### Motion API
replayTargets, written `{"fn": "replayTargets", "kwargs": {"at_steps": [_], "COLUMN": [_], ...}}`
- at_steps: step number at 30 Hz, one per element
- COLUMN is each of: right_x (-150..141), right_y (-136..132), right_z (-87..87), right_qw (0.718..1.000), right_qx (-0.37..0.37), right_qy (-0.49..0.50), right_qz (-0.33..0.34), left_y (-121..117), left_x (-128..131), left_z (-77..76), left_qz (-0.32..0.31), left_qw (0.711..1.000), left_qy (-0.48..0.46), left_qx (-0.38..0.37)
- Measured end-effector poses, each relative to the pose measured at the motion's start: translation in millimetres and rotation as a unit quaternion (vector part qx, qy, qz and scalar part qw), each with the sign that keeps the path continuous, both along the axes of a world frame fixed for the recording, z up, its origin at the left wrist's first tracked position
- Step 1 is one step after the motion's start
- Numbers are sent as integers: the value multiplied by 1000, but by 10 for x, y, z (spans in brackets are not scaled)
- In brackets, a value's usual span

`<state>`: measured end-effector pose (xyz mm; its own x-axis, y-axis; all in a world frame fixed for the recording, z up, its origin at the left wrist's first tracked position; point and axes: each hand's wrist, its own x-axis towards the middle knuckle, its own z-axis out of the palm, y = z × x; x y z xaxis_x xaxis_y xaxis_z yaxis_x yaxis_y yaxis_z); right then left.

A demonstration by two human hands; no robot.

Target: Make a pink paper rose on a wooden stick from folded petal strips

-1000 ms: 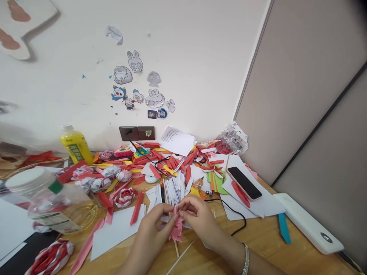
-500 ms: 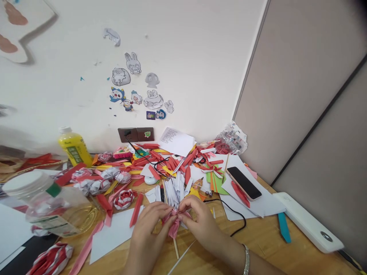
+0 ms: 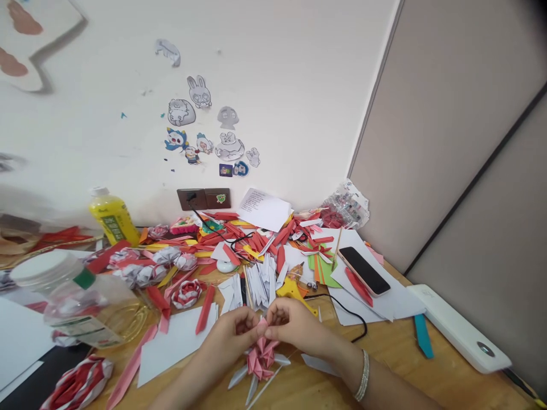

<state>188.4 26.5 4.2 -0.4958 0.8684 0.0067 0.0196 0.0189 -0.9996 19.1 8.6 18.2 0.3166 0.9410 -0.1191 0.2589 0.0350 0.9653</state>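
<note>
A pink folded-paper flower [image 3: 261,360] with pale pointed paper pieces around its lower side is between my hands, low over the wooden table. My left hand [image 3: 239,336] pinches its upper edge with thumb and fingers. From the other side, my right hand [image 3: 294,327] grips the same edge, its fingertips almost meeting the left ones. A thin pale strip or stick [image 3: 267,387] shows below the flower. Just beyond the hands lie a bundle of white folded paper strips [image 3: 260,285] and a yellow glue gun [image 3: 293,285].
Red, pink and yellow paper pieces [image 3: 252,233] are heaped along the wall. A clear jar [image 3: 81,307] and a yellow drink bottle [image 3: 113,219] stand left. A phone [image 3: 364,270] rests on paper sheets at right, near a white power strip [image 3: 461,327]. A black cord [image 3: 359,310] curves behind my right wrist.
The flower has been tilted: its pink face now shows below my hands, where a stick pointed down before. My right forearm has shifted slightly; both hands still pinch the paper.
</note>
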Motion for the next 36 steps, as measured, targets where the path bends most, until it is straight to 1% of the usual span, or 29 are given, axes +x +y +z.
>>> {"fn": "replayTargets", "kwargs": {"at_steps": [3,7,11,14,17,18,20,23,24,26,29,32,36], "right_x": [-31,-60,-70,-73,-74,-73,-65,-41,-33,-22,-27,-47,-60], "right_y": [0,-44,-90,-111,-120,-117,-96,-42,-25,-4,-6,-24,-36], "right_z": [-27,2,35,47,44,37,15,-25,-36,-50,-57,-69,-92], "right_qw": [1000,997,987,971,952,951,964,987,991,992,993,993,993], "right_qx": [-9,21,96,167,220,219,184,100,83,72,73,73,76], "right_qy": [-6,-46,-95,-139,-176,-178,-159,-113,-105,-101,-94,-83,-62], "right_qz": [-24,-54,-84,-103,-121,-122,-108,-48,-29,-8,-7,-33,-70], "left_y": [40,40,25,28,35,36,33,25,22,20,30,60,104], "left_x": [-62,-67,-34,-31,-45,-50,-56,-53,-50,-47,-56,-82,-110], "left_z": [-39,-8,2,-4,-1,1,5,2,-1,-3,15,52,69], "left_qz": [-25,-20,-3,10,-7,-14,-17,9,16,19,-10,-39,-17], "left_qw": [999,1000,1000,999,998,997,996,992,991,991,995,998,999], "left_qy": [-13,-9,14,37,53,57,69,94,101,106,86,50,11], "left_qx": [-17,-18,1,27,41,45,58,82,86,81,47,7,-28]}}
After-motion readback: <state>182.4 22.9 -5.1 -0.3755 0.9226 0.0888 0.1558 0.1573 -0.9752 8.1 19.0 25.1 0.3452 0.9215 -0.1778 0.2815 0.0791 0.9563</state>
